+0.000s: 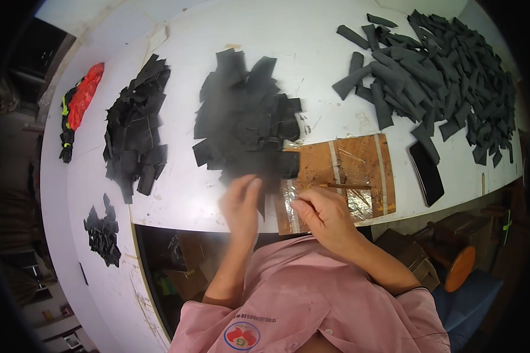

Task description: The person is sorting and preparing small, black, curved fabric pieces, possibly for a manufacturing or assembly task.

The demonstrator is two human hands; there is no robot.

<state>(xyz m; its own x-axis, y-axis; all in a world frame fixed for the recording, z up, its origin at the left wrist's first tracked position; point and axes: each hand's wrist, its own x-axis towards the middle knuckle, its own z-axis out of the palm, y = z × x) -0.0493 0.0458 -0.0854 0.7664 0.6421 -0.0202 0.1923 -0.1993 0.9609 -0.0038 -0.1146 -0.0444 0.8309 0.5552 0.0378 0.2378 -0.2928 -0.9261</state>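
Two bare hands work at the near edge of a white table [335,53]. The left hand [241,203] reaches with its fingers up into the lower fringe of the middle pile of black flat pieces [244,120]; the fingertips touch or overlap the lowest pieces, but motion blur there hides whether they pinch one or only rest on it, so I cannot tell how that hand grips. The right hand [324,215] is closed around the near end of a thin brown stick [347,186], which points away to the right and lies over a brown board [347,167]. That board sits just right of the black pile, touching its lower right edge, and carries pale strips and a patch of shiny clear film [291,194] under the hand.

The end of the stick inside the fist is hidden. The lower part of the board is covered by the right hand.

Further left lie a second pile of black pieces [135,138], a small black pile [103,229] and a red and black bundle [79,103]. At far right spreads a large heap of dark grey strips [436,70], with a flat black slab [427,173] near the table edge.
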